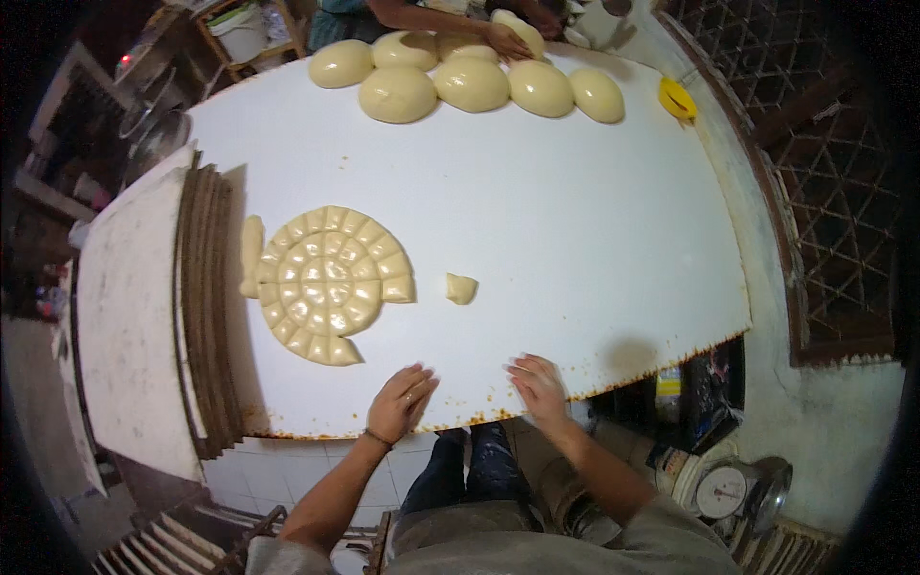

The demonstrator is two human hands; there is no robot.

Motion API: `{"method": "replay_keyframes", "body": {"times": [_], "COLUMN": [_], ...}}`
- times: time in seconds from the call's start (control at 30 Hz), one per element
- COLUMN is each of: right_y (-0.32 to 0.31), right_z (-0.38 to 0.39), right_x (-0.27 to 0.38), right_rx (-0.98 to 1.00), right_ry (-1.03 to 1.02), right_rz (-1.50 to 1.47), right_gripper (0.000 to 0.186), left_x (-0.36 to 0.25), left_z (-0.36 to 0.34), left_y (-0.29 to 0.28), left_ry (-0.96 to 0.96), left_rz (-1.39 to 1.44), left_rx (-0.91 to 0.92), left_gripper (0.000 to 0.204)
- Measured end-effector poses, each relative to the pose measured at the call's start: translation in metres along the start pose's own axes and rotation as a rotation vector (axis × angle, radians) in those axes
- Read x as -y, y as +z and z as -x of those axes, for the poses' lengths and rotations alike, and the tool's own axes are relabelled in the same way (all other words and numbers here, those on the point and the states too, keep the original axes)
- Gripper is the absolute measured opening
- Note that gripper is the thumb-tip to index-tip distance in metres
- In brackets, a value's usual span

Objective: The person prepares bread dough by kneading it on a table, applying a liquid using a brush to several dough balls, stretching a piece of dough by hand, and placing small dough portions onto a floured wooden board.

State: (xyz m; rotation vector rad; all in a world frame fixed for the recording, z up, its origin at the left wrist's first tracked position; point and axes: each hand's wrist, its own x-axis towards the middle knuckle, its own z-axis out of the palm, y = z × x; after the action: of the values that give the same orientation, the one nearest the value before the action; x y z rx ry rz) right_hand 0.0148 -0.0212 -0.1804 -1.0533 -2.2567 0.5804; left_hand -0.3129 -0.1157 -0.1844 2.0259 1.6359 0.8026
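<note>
My left hand (404, 401) is over the near edge of the white table (575, 211), fingers stretched forward and apart from any dough. To its right, my right hand (540, 388) is held over the same edge, fingers extended and slightly blurred. Neither hand visibly holds anything. Ahead and to the left lies a flat round of dough (331, 278), scored into many small pieces, with a gap at its lower right. A single small dough piece (461, 288) sits apart, right of the round. Along the round's left side is a narrow dough strip (252, 251).
Several smooth dough balls (472, 86) line the far edge, where another person's hand (508, 41) touches one. A yellow dish-like object (677, 99) is at the far right corner. Stacked boards (216, 307) stand on the left. A dial scale (721, 491) is below right.
</note>
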Motion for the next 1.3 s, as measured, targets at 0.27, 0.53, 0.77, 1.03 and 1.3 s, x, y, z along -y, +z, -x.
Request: {"method": "replay_keyframes", "body": {"times": [0.27,0.53,0.77,1.03,1.3], "right_y": [0.023,0.021,-0.009,-0.013,-0.011], "right_z": [-0.053,-0.088,-0.058,-0.010,-0.009], "right_x": [0.028,0.022,-0.008,-0.046,-0.020], "right_rx": [0.027,-0.093,-0.003,0.109,0.246], "right_ry": [0.121,0.145,0.124,0.181,0.047], "right_rz": [0.062,0.124,0.080,-0.075,-0.035], "right_gripper": [0.029,0.029,0.027,0.028,0.028], "left_x": [-0.034,-0.015,0.020,0.022,0.011], "left_z": [-0.079,-0.096,-0.026,0.015,0.028], "left_y": [-0.010,-0.022,-0.035,-0.027,0.010], "left_ry": [-0.159,-0.163,0.075,0.115,-0.029], "left_rz": [0.114,0.050,0.027,0.019,-0.005], "left_rx": [-0.213,-0.351,-0.073,-0.104,-0.242], "left_gripper": [0.030,0.026,0.025,0.029,0.019]}}
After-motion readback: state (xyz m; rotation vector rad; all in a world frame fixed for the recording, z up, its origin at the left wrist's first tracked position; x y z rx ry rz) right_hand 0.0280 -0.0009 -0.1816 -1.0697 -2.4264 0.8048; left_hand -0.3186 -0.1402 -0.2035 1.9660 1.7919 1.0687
